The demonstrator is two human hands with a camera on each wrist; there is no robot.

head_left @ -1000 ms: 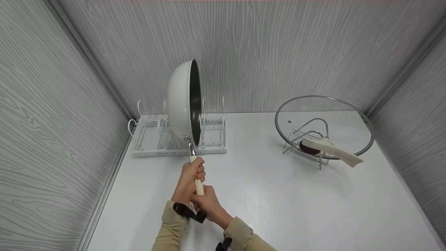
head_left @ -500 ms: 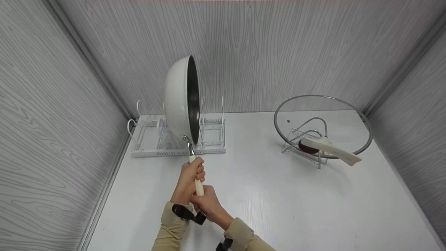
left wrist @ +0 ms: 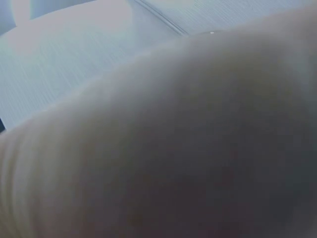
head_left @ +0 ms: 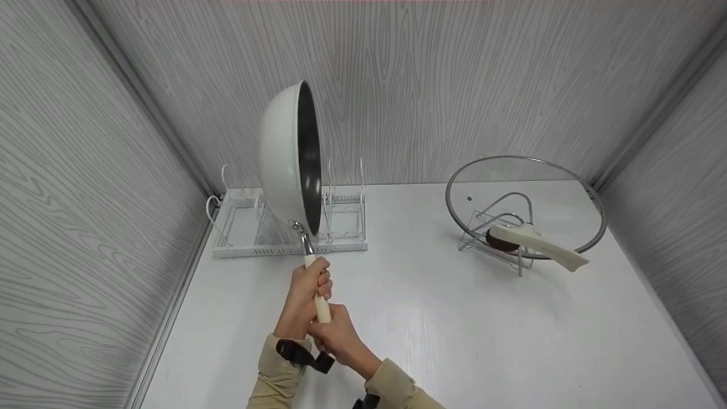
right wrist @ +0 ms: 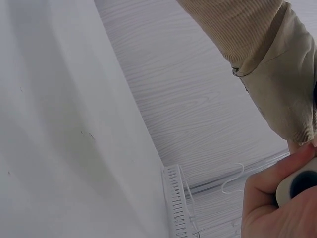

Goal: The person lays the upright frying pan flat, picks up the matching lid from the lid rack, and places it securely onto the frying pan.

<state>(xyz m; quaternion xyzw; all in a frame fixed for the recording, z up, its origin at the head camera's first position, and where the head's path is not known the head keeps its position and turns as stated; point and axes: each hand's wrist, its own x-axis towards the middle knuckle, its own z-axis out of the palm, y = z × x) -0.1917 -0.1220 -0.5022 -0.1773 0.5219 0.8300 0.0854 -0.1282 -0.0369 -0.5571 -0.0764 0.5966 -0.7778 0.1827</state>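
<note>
You have the white deep pan [head_left: 278, 153] turned on its side at the middle of the white wire rack [head_left: 343, 247], its dark mouth facing right; you cannot tell whether its lower edge touches the rack's wires. The pan's top edge stands higher in your view than the rack's rear hoops, against the wood-grain back panel [head_left: 392, 85]. Your left grip [head_left: 310, 282] is curled tight round the cream handle [head_left: 322, 309], just in front of the rack. Your right grip [head_left: 339, 335] is clamped on the handle's end, farther forward of the rack and close by your left wrist, so only a short length of handle shows between your hands.

Left of the rack, your room is narrow: the left panel [head_left: 96, 238] meets the table [head_left: 431, 318] near the rack's edge. The back panel is near its rear edge too. To the rack's right, you have a broad stretch of white tabletop reaching to a metal wire stand [head_left: 520, 266], well apart, where a glass lid [head_left: 562, 199] leans and a cream handle-like piece [head_left: 548, 250] juts out.
</note>
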